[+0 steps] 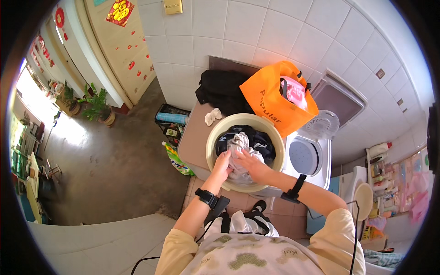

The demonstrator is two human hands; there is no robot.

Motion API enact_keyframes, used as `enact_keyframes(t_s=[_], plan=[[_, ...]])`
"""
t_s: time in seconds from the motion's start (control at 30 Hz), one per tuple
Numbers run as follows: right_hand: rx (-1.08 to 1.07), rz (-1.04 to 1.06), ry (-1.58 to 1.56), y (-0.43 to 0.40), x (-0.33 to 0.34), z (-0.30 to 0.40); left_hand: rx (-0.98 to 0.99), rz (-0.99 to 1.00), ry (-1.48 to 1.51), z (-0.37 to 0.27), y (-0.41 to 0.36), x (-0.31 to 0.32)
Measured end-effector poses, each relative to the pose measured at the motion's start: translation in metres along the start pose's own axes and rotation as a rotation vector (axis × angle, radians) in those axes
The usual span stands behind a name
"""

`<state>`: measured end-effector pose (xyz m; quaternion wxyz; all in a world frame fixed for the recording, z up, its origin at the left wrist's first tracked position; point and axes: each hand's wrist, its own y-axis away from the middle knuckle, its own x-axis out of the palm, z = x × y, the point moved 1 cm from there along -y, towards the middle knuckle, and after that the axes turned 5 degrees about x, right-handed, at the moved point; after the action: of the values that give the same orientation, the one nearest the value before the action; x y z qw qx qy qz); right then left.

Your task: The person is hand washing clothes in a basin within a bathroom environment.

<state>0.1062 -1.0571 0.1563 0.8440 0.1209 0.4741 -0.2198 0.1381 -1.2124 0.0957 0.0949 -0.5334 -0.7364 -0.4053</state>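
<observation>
A cream round basin (pixel 279 151) stands before me, partly on a closed brown lid, with dark clothes (pixel 263 142) and a pale, wet-looking garment (pixel 239 140) inside. My left hand (pixel 222 164) is at the left side of the pale garment, its fingers curled against the cloth. From the right, my right hand (pixel 255 165) lies over the same garment with its fingers spread. The hands nearly meet, and the cloth under them is partly hidden. A small white cloth piece (pixel 213 116) lies beyond the basin's far left rim.
Behind the basin are black clothing (pixel 223 87) and an orange bag (pixel 271 92) bearing writing. An open washing-machine spin tub (pixel 303 156) is at the right. A black crate (pixel 172 122) and detergent packet (pixel 177 160) stand left. Bottles (pixel 380 148) line a shelf far right.
</observation>
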Motion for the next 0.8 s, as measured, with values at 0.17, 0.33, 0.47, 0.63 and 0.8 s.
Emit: enact_keyframes(t_s=[0.17, 0.33, 0.47, 0.63, 0.8], plan=[[0.228, 0.235, 0.202, -0.02, 0.023, -0.002, 0.047, -0.036, 0.008, 0.018, -0.016, -0.011], [0.283, 0.201, 0.339, -0.052, 0.032, -0.035, 0.027, -0.036, -0.215, 0.008, -0.002, -0.002], [0.189, 0.447, 0.462, -0.072, 0.02, -0.052, 0.083, -0.016, -0.178, 0.012, -0.007, -0.004], [0.241, 0.602, 0.488, -0.105, -0.012, -0.03, 0.126, -0.008, -0.175, 0.019, -0.018, -0.016], [0.106, -0.054, 0.234, -0.079, 0.02, -0.053, 0.231, -0.144, -0.403, 0.027, -0.03, -0.018]])
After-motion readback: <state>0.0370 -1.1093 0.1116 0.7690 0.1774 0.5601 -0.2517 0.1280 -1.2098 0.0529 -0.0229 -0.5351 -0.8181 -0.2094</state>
